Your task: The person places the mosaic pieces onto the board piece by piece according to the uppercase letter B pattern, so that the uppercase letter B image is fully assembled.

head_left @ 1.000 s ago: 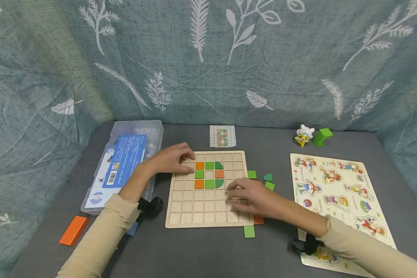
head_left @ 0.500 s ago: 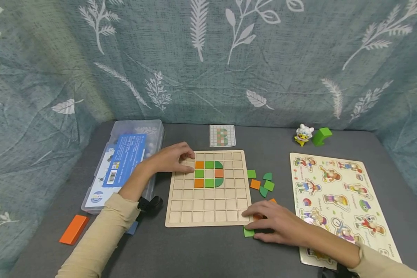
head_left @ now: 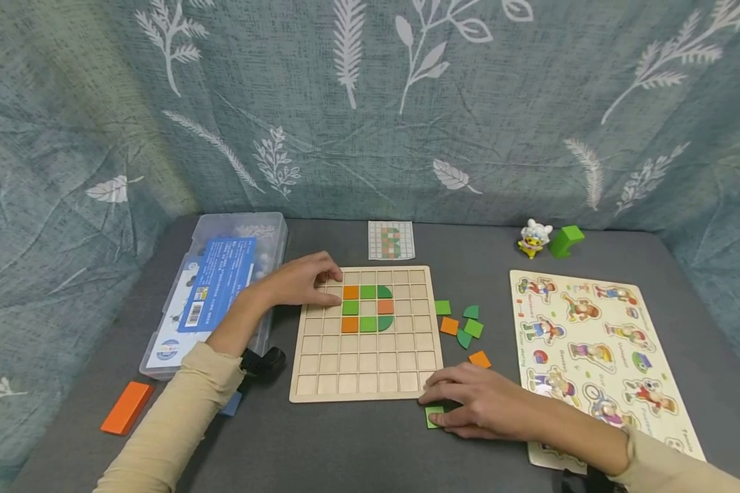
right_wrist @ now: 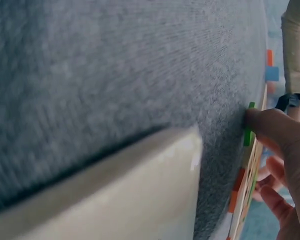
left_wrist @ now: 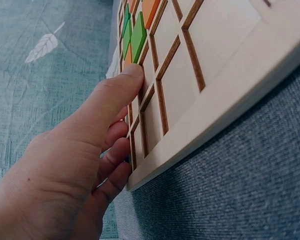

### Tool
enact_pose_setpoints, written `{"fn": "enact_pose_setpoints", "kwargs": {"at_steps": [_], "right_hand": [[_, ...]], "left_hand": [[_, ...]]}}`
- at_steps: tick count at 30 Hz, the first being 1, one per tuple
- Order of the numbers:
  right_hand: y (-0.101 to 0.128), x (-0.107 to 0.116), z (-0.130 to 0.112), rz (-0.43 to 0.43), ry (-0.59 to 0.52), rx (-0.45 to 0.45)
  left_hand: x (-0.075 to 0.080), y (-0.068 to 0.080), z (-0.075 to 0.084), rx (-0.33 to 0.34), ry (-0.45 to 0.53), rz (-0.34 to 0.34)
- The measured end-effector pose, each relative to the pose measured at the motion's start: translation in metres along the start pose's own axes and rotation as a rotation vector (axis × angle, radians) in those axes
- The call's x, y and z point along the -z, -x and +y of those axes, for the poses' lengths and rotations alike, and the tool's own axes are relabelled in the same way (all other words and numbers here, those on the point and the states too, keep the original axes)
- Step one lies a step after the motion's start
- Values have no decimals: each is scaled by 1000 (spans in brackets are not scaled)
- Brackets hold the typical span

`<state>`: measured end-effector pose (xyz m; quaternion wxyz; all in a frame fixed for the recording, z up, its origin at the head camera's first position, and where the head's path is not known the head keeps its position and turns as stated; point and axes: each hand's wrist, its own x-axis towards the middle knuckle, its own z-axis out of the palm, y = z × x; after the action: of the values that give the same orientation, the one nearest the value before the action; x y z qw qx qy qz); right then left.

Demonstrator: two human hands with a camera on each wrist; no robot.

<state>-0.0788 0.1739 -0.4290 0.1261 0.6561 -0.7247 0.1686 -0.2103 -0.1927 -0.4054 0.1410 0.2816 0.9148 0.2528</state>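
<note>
Beside the near right corner of the wooden grid board (head_left: 368,344), my right hand (head_left: 487,407) — fingers loosely spread — thumbs a green square tile (head_left: 433,417); my left hand (head_left: 302,281) pinches the board's far left corner.

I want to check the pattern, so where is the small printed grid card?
The card lies in the head view, just right of centre, between the far edge of the wooden board and the leafy curtain.

Backdrop (head_left: 321,164): creased blue-green fabric, white leaf prints (head_left: 451,174), rear and both sides.
Tabletop (head_left: 321,452): dark grey, textured.
Light: soft, yellowish toward the left corner.
</note>
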Motion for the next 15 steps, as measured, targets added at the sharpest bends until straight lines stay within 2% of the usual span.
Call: {"fn": "enact_pose_setpoints", "kwargs": {"at_steps": [9,15], "right_hand": [[0,-3,5,-46,-112,5],[-1,-4,6,-69,-148,-2]], "left_hand": [[0,1,1,1,3,1],[0,0,2,8,4,6]]}}
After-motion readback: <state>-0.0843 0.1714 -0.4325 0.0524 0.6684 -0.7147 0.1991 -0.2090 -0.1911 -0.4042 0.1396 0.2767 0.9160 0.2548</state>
